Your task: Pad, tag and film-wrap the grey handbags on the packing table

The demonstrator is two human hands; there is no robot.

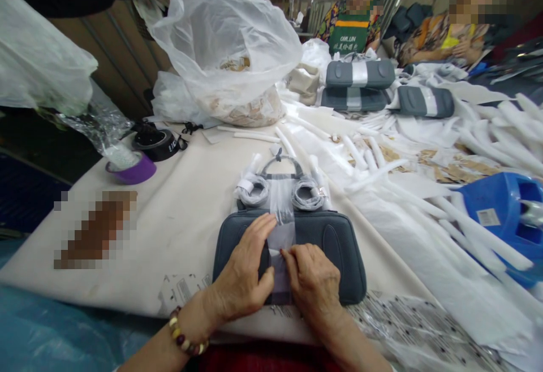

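A dark grey handbag lies flat on the cream-covered table in front of me, its handle side pointing away. Down its middle runs a translucent white wrapping strip. My left hand rests on the bag's left half, fingers stretched along the edge of the strip and thumb apart. With bent fingers, my right hand pinches the strip near the bag's centre. Beyond the bag's top edge sit two wrapped rings, white foam pieces and a dark curved handle.
Far back are several banded grey bags and two people. White foam tubes heap up at right beside a blue plastic container. A large clear plastic bag stands behind; a purple tape ring and black tape roll lie left.
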